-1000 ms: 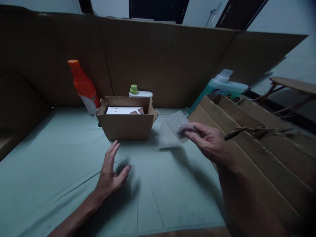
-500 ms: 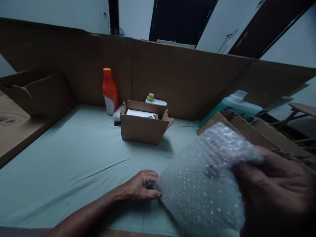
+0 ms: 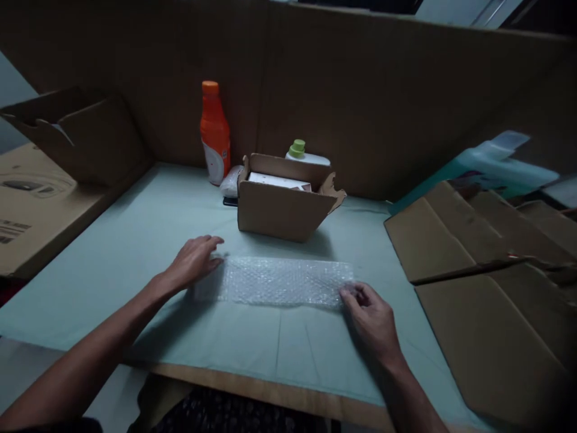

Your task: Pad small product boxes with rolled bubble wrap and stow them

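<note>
A strip of clear bubble wrap [image 3: 283, 281] lies stretched out flat across the pale green cloth. At its right end, my right hand [image 3: 372, 316] pinches the edge between thumb and fingers. My left hand [image 3: 193, 261] is at the other end, fingers apart, with its thumb close to the wrap's left edge; I cannot tell whether it touches. Just beyond the strip stands an open cardboard box [image 3: 274, 207] with a white flat item [image 3: 279, 181] inside.
Behind the box are an orange bottle [image 3: 215, 138], a clear plastic-wrapped bundle [image 3: 231, 182] and a white bottle with a green cap [image 3: 298, 150]. Cardboard boxes [image 3: 478, 325] and a teal-liquid jug [image 3: 487, 162] occupy the right. Another box [image 3: 99, 138] stands left. A cardboard wall [image 3: 360, 90] closes the back.
The bubble wrap has gone from being held up at the right to lying flat on the cloth. My right hand came down and inward; my left moved left and its fingers opened. The view tilted down.
</note>
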Demonstrator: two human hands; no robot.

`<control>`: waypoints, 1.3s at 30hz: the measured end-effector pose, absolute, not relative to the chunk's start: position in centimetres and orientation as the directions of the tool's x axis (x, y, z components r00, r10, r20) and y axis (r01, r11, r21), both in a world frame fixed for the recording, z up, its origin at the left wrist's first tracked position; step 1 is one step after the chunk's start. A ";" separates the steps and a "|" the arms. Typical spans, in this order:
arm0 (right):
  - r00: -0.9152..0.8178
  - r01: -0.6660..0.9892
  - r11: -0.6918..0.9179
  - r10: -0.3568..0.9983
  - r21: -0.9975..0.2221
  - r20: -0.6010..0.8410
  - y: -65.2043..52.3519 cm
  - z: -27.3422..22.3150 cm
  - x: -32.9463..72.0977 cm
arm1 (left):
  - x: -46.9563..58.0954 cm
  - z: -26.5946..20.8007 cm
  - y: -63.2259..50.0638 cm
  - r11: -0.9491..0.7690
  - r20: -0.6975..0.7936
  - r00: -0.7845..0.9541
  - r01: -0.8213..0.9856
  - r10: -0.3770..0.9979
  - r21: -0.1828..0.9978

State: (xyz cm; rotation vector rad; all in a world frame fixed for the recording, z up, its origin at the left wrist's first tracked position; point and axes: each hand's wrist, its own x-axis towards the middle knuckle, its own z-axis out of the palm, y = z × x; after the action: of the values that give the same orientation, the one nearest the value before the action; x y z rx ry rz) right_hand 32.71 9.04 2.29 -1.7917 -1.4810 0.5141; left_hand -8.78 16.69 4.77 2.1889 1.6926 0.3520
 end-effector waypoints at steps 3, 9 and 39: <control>0.199 0.885 -0.012 0.913 -0.465 0.355 8.5 0.7 33.8 | -7.2 3.2 15.3 -0.313 0.267 0.263 0.936 0.927 0.164; -0.337 0.862 0.445 0.861 -0.243 0.380 10.4 0.8 26.4 | -0.4 0.4 10.1 -0.638 0.277 0.589 0.757 0.759 0.141; -0.440 0.491 -0.104 0.827 -0.865 -0.349 2.7 5.7 29.9 | -6.5 4.9 14.4 -0.237 0.264 0.137 0.888 0.955 0.395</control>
State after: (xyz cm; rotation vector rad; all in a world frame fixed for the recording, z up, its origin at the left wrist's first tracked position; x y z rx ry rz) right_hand 29.93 2.71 5.74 -1.4506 -1.8656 1.5587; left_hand -6.54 14.44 4.93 2.2567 1.8445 0.7035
